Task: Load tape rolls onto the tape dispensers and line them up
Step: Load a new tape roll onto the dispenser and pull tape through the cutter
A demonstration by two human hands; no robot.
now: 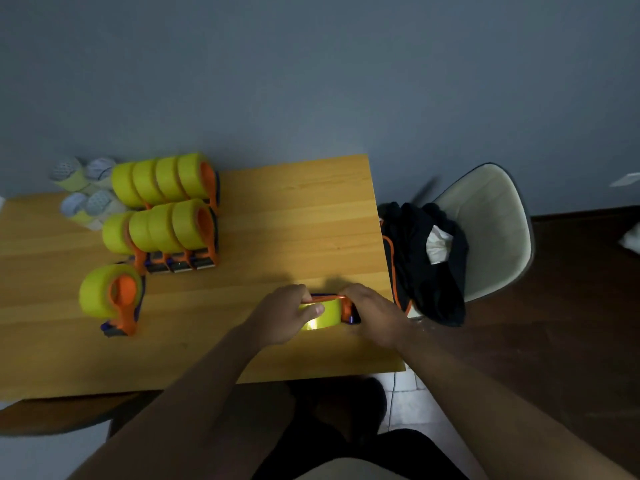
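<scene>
Near table edge, head view: yellow tape roll (320, 312) on orange dispenser (345, 308).
Left hand (284, 315): curled around roll, thumb on top.
Right hand (372, 315): grips dispenser.
Loaded dispensers (166, 209): two rows far left, one apart.
Risk: roll seats crooked; pressure slides dispenser off table (294, 209).

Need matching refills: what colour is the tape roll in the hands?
Yellow tape roll; head view, the only one.

both hands covered most of the orange dispenser (346, 308); only a strip of it and part of its yellow roll (323, 315) showed. wrapped rolls (86, 188) at the table's far left were blurred. chair (491, 230) seat partly hidden under dark cloth (426, 261).
</scene>
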